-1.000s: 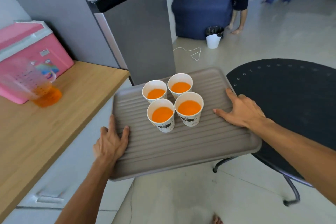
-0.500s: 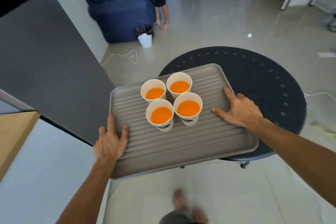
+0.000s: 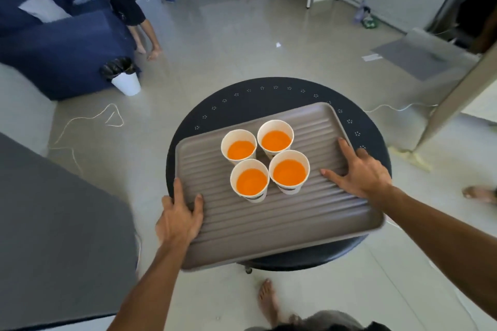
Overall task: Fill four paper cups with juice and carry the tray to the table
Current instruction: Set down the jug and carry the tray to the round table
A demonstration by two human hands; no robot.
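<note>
A ribbed grey-brown tray hangs over the round black table. Both of my hands carry it. My left hand grips the tray's left edge, thumb on top. My right hand holds the right edge with fingers spread on the ribbed surface. Several white paper cups stand upright in a tight cluster on the tray, each filled with orange juice: back left, back right, front left, front right. I cannot tell whether the tray touches the table.
The grey fridge stands at the left. Farther back are a blue sofa, a white bin and a person's legs. A cord lies on the floor. My bare foot is below the table.
The view has swung right, away from the wooden counter and fridge. The tray, held in both hands, has moved from beside the counter to over the middle of the round black table.
</note>
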